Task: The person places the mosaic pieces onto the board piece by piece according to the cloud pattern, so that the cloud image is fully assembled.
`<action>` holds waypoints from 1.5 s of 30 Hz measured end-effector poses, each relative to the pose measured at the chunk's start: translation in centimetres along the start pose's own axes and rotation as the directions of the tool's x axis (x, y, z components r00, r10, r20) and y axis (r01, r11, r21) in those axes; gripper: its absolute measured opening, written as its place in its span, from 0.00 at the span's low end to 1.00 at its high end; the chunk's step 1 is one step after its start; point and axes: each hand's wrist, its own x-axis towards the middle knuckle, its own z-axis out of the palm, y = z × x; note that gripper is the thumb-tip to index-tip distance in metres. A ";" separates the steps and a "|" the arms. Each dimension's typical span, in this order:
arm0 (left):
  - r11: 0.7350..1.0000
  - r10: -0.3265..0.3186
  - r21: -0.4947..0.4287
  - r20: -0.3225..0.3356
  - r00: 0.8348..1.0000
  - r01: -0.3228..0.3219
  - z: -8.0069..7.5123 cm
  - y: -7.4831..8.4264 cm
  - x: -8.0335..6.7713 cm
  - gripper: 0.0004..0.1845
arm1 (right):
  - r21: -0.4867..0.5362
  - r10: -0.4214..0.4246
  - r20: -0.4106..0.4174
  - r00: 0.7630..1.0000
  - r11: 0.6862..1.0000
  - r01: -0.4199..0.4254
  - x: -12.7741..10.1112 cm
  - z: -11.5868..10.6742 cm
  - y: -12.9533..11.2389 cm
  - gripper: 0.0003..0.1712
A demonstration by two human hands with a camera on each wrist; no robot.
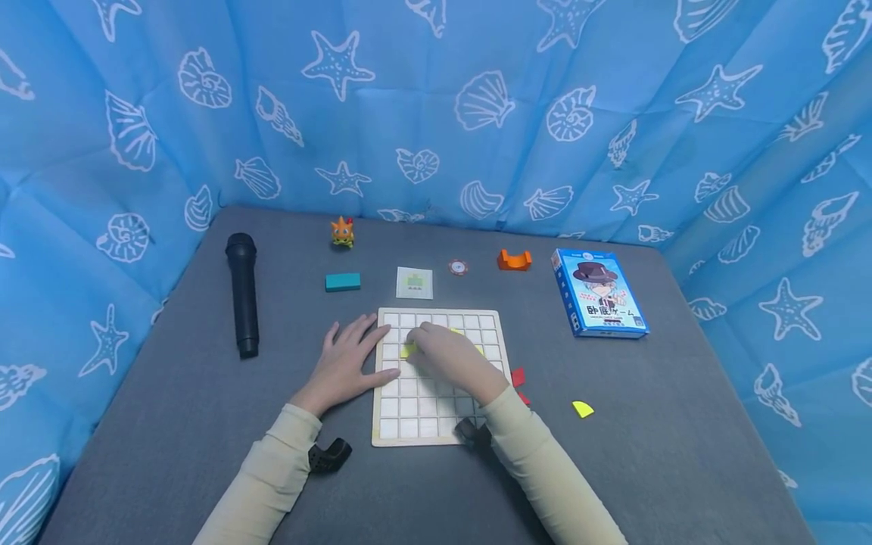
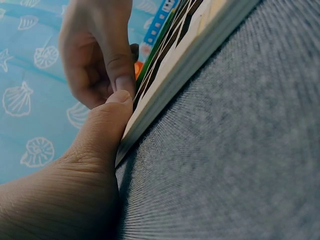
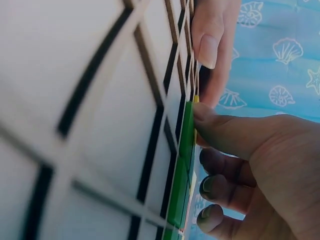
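A white grid board (image 1: 436, 424) with a pale wooden rim lies flat on the grey table. My left hand (image 1: 357, 348) rests flat at the board's left edge with straight fingers; in the left wrist view its thumb (image 2: 107, 125) presses against the board's side (image 2: 185, 65). My right hand (image 1: 422, 347) lies on the board's upper middle, fingers curled. It pinches a thin yellow-green piece (image 1: 407, 350) down on the grid, and in the right wrist view the thumb (image 3: 225, 132) sits on the piece's edge (image 3: 182, 160). Most of the piece is hidden under the hand.
A black microphone (image 1: 243, 294) lies at the left. Behind the board are an orange toy (image 1: 343, 232), a teal block (image 1: 343, 281), a small card (image 1: 414, 282), a round chip (image 1: 458, 266) and an orange piece (image 1: 514, 260). A blue game box (image 1: 598, 292), red pieces (image 1: 518, 377) and a yellow wedge (image 1: 582, 409) lie right.
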 end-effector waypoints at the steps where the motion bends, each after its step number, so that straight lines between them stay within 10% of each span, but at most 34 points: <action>1: 1.000 -0.002 0.001 0.001 1.000 0.002 0.0 0.0 0.0 0.45 | 0.002 0.004 0.000 1.000 1.000 -0.004 0.0 0.0 0.0 0.16; 12: 1.000 0.008 0.003 0.003 1.000 -0.008 0.2 0.0 0.2 0.45 | -0.015 0.001 -0.043 0.999 1.000 -0.002 -1.3 -0.6 0.8 0.18; 28: 1.000 -0.002 -0.001 0.002 1.000 0.002 0.1 -0.1 0.1 0.45 | 0.025 0.136 -0.127 0.983 0.991 -0.134 -10.8 -3.0 8.6 0.13; 45: 1.000 0.007 -0.013 -0.001 1.000 -0.007 0.0 0.0 0.0 0.45 | 0.012 0.527 0.059 0.848 0.849 -0.528 -18.1 -3.1 11.9 0.23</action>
